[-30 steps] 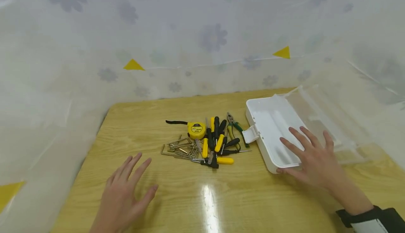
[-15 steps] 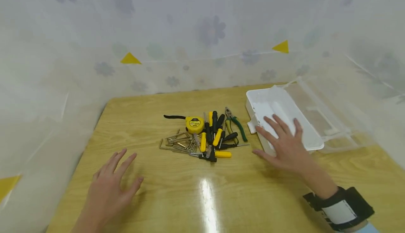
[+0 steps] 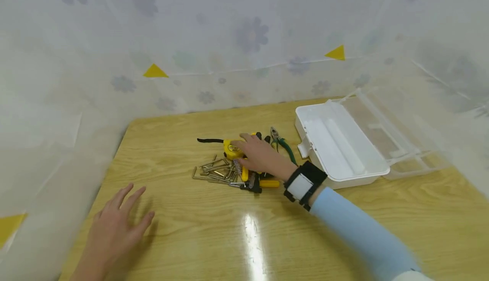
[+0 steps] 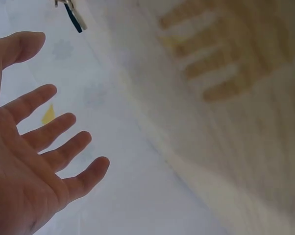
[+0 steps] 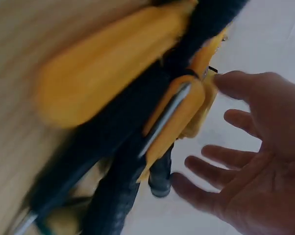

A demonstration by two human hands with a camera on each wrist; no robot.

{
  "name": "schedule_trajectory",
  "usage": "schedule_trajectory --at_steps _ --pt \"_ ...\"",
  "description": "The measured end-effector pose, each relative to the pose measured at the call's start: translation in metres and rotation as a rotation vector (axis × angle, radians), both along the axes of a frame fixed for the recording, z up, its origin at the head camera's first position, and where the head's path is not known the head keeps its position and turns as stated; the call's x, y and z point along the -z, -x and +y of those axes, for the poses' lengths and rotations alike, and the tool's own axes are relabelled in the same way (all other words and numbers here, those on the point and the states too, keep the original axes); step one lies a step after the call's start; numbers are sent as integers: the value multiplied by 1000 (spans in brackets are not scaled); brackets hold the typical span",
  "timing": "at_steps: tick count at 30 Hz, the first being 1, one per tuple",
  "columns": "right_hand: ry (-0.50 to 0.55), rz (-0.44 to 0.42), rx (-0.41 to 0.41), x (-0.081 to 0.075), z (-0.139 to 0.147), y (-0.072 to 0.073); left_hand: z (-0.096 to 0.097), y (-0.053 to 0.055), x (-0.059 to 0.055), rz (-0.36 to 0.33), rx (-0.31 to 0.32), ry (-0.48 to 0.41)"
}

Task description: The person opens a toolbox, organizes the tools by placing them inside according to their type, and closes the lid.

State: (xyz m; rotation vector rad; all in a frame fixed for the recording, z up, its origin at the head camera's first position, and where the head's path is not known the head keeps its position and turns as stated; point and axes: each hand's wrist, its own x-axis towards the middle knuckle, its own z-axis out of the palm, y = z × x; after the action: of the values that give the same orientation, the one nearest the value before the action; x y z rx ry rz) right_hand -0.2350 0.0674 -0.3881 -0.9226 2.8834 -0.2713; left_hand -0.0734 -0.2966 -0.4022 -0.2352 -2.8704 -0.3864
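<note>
My right hand (image 3: pixel 261 153) reaches over a pile of tools, fingers spread, its fingertips right at the yellow tape measure (image 3: pixel 230 150). In the right wrist view the fingers and thumb of that hand (image 5: pixel 250 156) are extended beside yellow and black screwdriver handles (image 5: pixel 113 63). Left of the hand lie several metal hex keys (image 3: pixel 214 175); a yellow-handled screwdriver (image 3: pixel 270 184) lies just below it. The hand hides part of the pile. Green-handled pliers (image 3: pixel 287 148) lie to its right. My left hand (image 3: pixel 114 228) hovers over the table's left side, holding nothing, fingers apart.
A white toolbox (image 3: pixel 344 141) stands at the right of the wooden table (image 3: pixel 183 230), its clear lid (image 3: pixel 393 128) folded back to the right. A flowered plastic sheet (image 3: pixel 214 39) hangs behind the table, with yellow triangles (image 3: pixel 155 71) on it.
My right hand has moved left from the toolbox to the tool pile. My left hand has drifted a little left and down. The toolbox latch flap has swung down.
</note>
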Motion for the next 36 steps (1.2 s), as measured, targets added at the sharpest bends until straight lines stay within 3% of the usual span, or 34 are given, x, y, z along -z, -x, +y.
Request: schedule_trajectory --at_steps 3,6,9,12,19,23,28,32,36 --pt "-10 -130 18 -3 -19 17 -2 -3 1 -12 -4 1" --pt "-67 -223 -22 -5 -34 29 -2 -4 1 9 5 -7" --pt "-154 -231 -60 -4 -41 36 0 -3 0 23 14 -14" --pt "-153 -216 -24 0 -39 40 1 -3 0 20 11 -11" --pt "91 -153 27 16 -28 35 -2 -5 0 47 13 8" --pt "251 -99 27 15 -23 26 0 0 -6 101 60 6" --pt "459 -68 8 4 -18 12 15 16 -22 166 158 -41" --pt "639 -6 -1 -9 -15 -2 40 36 -35 174 228 -84" --pt "831 -7 1 -26 -11 -21 67 54 -43 178 307 -101"
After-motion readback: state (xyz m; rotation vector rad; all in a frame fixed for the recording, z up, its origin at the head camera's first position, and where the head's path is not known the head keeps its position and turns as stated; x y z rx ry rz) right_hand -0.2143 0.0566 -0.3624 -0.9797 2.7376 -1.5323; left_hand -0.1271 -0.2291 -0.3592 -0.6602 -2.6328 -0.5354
